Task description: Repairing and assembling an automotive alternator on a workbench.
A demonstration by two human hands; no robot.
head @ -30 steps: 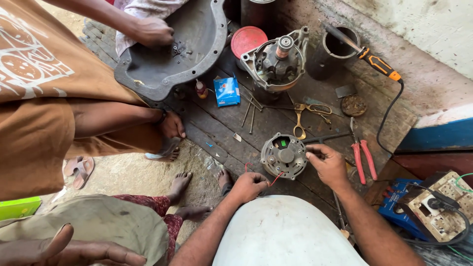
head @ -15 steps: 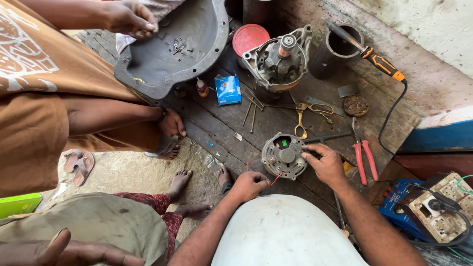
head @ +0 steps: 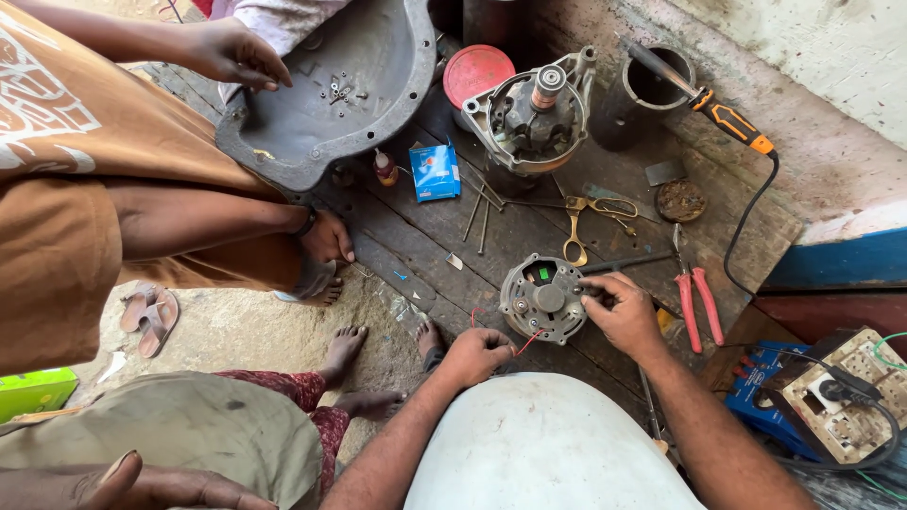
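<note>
Currently, right hand (head: 624, 312) pinches the alternator housing (head: 543, 299) at 3 o'clock; left hand (head: 479, 354), fingers curled, grips its red wire (head: 525, 344) at 7 o'clock.

One round alternator housing (head: 543, 298); one larger motor housing (head: 531, 106); one blue box (head: 436, 172). One pair of scissors (head: 591, 215); one pair of red pliers (head: 697, 300). One red lid (head: 479, 74); one grey pan (head: 345, 90).

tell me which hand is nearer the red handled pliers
Right. The right hand sits on the round alternator part, just left of the red-handled pliers. The left hand is further away, on the far side of that part, lower left.
</note>
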